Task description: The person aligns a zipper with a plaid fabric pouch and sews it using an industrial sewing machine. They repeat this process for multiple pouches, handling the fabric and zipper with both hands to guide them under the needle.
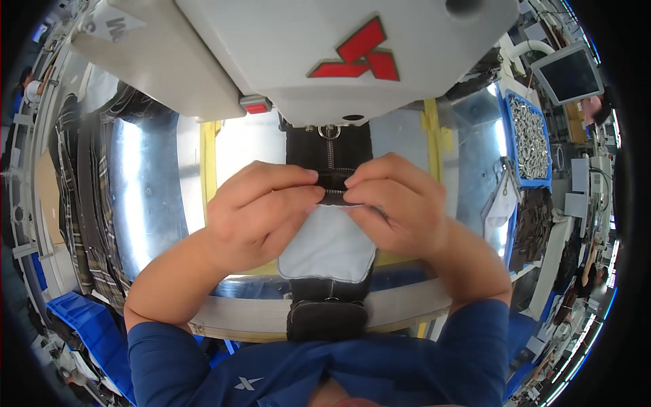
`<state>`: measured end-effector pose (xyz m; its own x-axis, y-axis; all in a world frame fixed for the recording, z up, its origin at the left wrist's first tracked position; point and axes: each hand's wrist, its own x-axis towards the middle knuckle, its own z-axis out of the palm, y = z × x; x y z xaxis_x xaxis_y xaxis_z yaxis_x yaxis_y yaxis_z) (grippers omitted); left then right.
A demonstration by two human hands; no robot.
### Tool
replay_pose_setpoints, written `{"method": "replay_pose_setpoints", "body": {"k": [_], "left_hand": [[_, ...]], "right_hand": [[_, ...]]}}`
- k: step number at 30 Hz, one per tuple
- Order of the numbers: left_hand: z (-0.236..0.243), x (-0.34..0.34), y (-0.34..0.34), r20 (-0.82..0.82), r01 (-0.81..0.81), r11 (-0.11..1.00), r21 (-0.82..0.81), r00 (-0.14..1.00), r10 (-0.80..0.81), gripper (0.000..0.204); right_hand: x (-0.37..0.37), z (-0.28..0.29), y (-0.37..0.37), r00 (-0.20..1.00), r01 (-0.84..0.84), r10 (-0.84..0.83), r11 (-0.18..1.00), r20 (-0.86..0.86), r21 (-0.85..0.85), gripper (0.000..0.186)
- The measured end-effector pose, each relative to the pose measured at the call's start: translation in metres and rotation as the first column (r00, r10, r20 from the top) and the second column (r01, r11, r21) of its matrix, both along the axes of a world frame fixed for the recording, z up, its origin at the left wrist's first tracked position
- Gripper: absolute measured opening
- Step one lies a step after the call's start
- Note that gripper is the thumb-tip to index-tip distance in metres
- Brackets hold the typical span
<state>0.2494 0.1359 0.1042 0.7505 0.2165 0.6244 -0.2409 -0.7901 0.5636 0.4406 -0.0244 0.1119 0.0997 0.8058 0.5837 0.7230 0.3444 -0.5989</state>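
Note:
A strip of dark fabric runs toward me from under the white sewing machine head. A metal zipper lies lengthwise on it, and a second row of zipper teeth crosses it between my hands. From the left, my left hand pinches the fabric edge by this cross zipper. My right hand pinches the opposite end, its fingertips close to the left ones. Below my fingers hangs a pale grey pocket cloth, over more dark fabric at the table edge. Thumb tips are partly hidden.
Yellow tape strips mark the shiny table on both sides. At right stands a blue tray full of metal zipper parts, near a small monitor. Dark and plaid cloth hangs at left, above a blue crate.

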Motion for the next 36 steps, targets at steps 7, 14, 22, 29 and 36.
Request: {"method": "replay_pose_setpoints", "body": {"k": [7, 14, 22, 29, 36], "left_hand": [[0.009, 0.0, 0.001, -0.192, 0.058, 0.936, -0.348, 0.973, -0.132, 0.027], [0.007, 0.0, -0.001, -0.268, 0.02, 0.912, -0.409, 0.953, -0.141, 0.02], [0.007, 0.001, -0.004, -0.3, -0.044, 0.936, -0.35, 0.951, -0.068, 0.013], [0.006, 0.002, -0.006, -0.338, -0.087, 0.915, -0.395, 0.939, -0.057, 0.011], [0.01, 0.003, -0.005, -0.419, -0.136, 0.861, -0.489, 0.903, -0.096, 0.01]], "right_hand": [[0.001, 0.001, 0.003, 0.998, -0.025, 0.021, 0.997, -0.06, -0.068, 0.024], [-0.001, -0.001, 0.003, 0.998, -0.01, 0.004, 0.996, -0.064, -0.087, 0.023], [0.0, 0.0, 0.004, 0.988, -0.006, -0.027, 0.978, -0.155, -0.21, 0.018], [0.002, -0.003, 0.009, 0.961, -0.062, -0.003, 0.972, -0.278, -0.225, 0.011], [0.002, -0.005, 0.012, 0.946, -0.061, -0.027, 0.964, -0.324, -0.259, 0.006]]}}
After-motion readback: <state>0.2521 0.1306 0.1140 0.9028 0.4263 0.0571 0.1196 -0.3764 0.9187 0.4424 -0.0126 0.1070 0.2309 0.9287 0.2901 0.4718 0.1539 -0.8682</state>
